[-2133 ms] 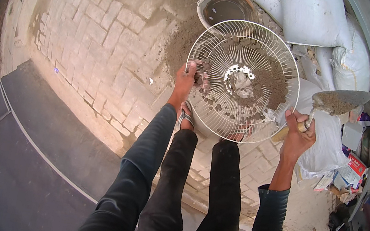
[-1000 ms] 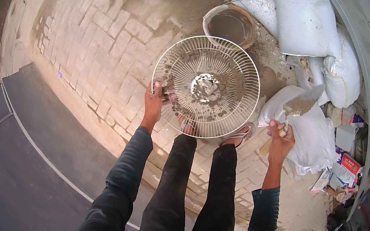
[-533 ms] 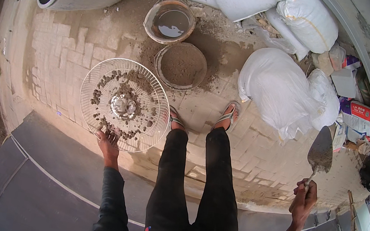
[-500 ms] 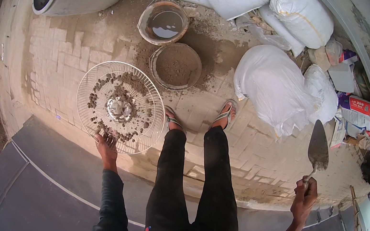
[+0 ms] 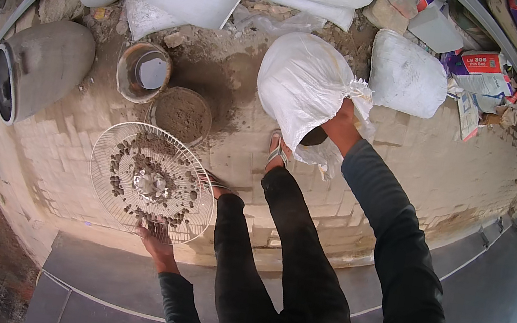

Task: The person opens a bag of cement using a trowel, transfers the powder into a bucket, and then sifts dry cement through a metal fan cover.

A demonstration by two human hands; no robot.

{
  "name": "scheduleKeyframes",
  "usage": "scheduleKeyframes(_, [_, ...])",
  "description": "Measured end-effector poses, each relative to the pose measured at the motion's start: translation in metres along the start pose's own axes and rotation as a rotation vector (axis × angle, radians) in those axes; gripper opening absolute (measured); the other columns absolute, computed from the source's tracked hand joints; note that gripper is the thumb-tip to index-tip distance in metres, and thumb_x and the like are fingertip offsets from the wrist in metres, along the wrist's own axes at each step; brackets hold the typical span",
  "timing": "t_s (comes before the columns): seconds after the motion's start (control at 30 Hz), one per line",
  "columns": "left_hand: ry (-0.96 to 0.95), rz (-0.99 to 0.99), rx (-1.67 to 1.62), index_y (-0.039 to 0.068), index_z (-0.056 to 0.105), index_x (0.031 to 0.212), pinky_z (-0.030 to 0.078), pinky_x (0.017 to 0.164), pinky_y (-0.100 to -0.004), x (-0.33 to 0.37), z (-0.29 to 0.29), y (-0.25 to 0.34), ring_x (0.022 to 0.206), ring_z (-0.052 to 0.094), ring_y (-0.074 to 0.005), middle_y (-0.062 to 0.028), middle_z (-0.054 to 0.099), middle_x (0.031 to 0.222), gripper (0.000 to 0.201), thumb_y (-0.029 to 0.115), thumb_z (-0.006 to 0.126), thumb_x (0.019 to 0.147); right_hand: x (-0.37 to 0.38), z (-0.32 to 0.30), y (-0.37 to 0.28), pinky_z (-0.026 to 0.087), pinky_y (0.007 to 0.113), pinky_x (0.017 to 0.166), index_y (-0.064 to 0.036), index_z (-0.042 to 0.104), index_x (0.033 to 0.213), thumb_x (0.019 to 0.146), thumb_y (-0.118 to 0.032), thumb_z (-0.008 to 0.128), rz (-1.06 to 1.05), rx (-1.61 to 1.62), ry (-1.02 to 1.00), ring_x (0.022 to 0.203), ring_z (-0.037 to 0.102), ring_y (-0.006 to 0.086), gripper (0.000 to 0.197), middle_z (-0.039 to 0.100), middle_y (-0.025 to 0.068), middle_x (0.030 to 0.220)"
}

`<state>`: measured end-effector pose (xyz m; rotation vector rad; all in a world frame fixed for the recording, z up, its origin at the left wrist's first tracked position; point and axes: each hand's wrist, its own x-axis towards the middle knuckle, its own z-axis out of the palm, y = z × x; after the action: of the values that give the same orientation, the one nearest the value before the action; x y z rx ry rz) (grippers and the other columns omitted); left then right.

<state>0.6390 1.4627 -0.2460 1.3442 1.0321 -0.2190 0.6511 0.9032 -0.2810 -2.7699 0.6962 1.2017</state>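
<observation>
My left hand (image 5: 158, 246) grips the near rim of a white wire fan guard (image 5: 196, 224), used like a sieve, with dark clumps and grit spread over it. My right hand (image 5: 342, 131) is at the mouth of a white woven sack (image 5: 302, 77), its fingers mostly hidden by the sack's gathered edge. The trowel it held shows no clear outline now; a dark patch shows in the sack's mouth below the hand.
Beyond the fan guard stand a bucket of sandy material (image 5: 183, 114) and a bucket of murky water (image 5: 144, 69). A large grey jar (image 5: 50, 64) lies on its side at left. Other white sacks (image 5: 409, 74) and torn paper bags (image 5: 485, 72) line the far side.
My right hand has swung from the far right, where it held the trowel up, left and forward into the sack's mouth. The view has turned right; the left hand still holds the fan guard.
</observation>
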Motion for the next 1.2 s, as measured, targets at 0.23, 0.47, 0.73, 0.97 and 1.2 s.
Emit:
scheduleKeyframes(0.23, [-0.001,0.003,0.029,0.015,0.044,0.145,0.054,0.095,-0.0391,-0.01,0.019,-0.017,0.108,0.06,-0.025,-0.0104,0.057,0.129,0.062,0.057,0.05,0.1,0.023,0.048,0.053,0.054,0.042,0.081,-0.0001,0.068,0.098,0.092,-0.022,0.059,0.047,0.087,-0.087,0.094,0.067,0.0303,0.024,0.068,0.0165,0.093])
scheduleKeyframes(0.47, [0.044,-0.026,0.026,0.016,0.045,0.144,0.056,0.09,-0.0435,-0.012,0.034,-0.027,0.103,0.062,-0.027,-0.0109,0.059,0.122,0.055,0.052,0.045,0.103,0.035,0.081,0.051,0.053,0.04,0.08,-0.0006,0.067,0.098,0.093,-0.024,0.058,0.021,0.289,-0.081,0.089,0.066,0.0273,0.026,0.067,0.0141,0.091])
scheduleKeyframes(0.73, [0.052,-0.045,0.078,0.015,0.043,0.144,0.055,0.093,-0.0434,-0.013,0.03,-0.026,0.108,0.063,-0.0283,-0.0123,0.059,0.127,0.056,0.054,0.041,0.104,0.014,0.116,0.032,0.053,0.038,0.078,-0.001,0.067,0.098,0.094,-0.027,0.058,0.003,0.619,-0.02,0.085,0.065,0.0239,0.028,0.066,0.0113,0.087])
scheduleKeyframes(0.97, [0.082,-0.03,0.036,0.011,0.05,0.132,0.059,0.077,-0.0382,-0.014,0.039,-0.011,0.094,0.067,-0.0243,-0.0101,0.064,0.114,0.039,0.041,0.044,0.107,-0.006,0.13,0.034,0.052,0.035,0.076,-0.0015,0.067,0.098,0.095,-0.029,0.057,0.016,0.851,0.069,0.08,0.063,0.021,0.029,0.065,0.0089,0.084])
scheduleKeyframes(1.2, [0.059,0.004,0.016,0.012,0.05,0.131,0.059,0.075,-0.0371,-0.013,0.023,-0.019,0.093,0.067,-0.0223,-0.0094,0.065,0.114,0.04,0.043,0.042,0.107,-0.025,0.127,0.034,0.052,0.033,0.074,-0.0019,0.067,0.098,0.096,-0.031,0.057,-0.048,1.076,0.118,0.076,0.062,0.018,0.031,0.064,0.0065,0.081])
